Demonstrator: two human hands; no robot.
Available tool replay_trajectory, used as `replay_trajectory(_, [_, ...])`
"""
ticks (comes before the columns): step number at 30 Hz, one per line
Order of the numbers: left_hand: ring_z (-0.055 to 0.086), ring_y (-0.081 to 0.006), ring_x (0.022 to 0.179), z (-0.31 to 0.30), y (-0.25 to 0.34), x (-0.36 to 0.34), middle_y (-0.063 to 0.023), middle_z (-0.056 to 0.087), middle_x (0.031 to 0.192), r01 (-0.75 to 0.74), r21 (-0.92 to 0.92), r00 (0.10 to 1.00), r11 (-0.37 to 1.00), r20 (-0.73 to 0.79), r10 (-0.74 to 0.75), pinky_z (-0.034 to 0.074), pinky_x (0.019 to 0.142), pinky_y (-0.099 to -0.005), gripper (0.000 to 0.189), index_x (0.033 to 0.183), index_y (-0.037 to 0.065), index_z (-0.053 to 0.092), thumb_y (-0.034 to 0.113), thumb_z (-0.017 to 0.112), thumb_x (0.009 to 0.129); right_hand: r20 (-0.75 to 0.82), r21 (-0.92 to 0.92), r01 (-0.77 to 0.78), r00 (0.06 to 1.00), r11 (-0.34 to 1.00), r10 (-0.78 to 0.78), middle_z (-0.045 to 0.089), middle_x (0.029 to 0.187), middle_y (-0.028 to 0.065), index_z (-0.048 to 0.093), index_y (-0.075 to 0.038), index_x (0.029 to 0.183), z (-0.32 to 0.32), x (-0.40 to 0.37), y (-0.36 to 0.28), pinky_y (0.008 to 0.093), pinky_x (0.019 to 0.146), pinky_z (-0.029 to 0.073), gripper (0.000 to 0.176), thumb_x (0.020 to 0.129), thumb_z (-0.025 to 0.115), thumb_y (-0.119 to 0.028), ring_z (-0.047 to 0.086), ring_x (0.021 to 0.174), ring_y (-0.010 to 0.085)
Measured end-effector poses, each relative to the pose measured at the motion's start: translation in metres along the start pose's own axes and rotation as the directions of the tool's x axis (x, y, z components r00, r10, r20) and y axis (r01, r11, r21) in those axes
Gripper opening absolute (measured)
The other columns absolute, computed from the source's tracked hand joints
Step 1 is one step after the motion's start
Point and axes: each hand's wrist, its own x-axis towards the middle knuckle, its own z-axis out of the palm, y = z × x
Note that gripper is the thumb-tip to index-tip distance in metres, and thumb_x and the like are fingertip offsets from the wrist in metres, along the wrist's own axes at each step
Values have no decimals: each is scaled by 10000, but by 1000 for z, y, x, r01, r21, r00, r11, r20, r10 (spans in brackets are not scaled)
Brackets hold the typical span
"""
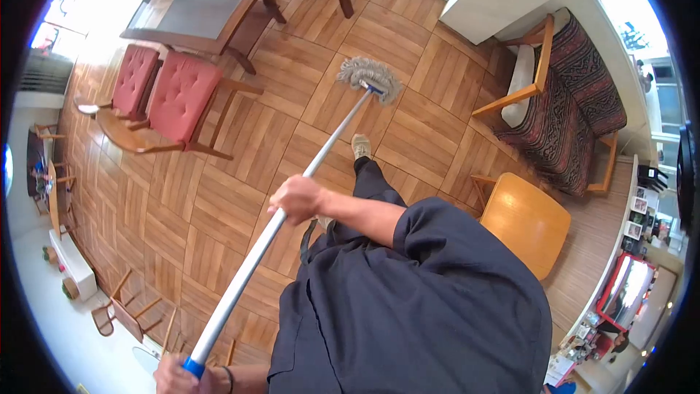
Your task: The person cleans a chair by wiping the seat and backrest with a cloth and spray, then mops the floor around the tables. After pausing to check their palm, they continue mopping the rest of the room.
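Observation:
A mop with a long silver handle [248,266] slants across the view from lower left to upper middle. Its grey string head [372,73] rests on the wooden floor, joined by a blue-and-white clamp. My right hand [299,198] is closed around the middle of the handle. Down at the lower left edge, my left hand [179,376] grips the handle's end beside a blue collar [193,367]. My shoe [361,146] stands on the floor a little below the mop head.
Left of the mop stand a chair with pink cushions [182,95] and a glass-topped wooden table [197,7]. On the right are a patterned armchair [569,109] and a wooden stool [525,222]. A shelf edge with framed photos [634,230] runs along the far right.

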Motion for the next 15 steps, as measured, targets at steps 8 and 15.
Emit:
replay_trajectory(8, [571,-247,700,152,-274,69,-67,512,655,403,48,907,914,112,-406,446,827,-437,243,675,113,456,194,670,754,-136,-484,-321,947,814,292,584,673,72,545,-136,629,-199,-29,262,426,627,524,189,775,626,-225,640,705,271])
replay_trajectory(15, [620,-331,1010,234,-425,57,-134,599,804,539,217,776,814,248,-580,364,1048,-562,207,754,29,518,182,656,775,-302,-473,-755,623,454,721,643,1156,97,627,-138,1010,-296,-75,377,540,930,480,360,830,678,-446,597,1139,265])
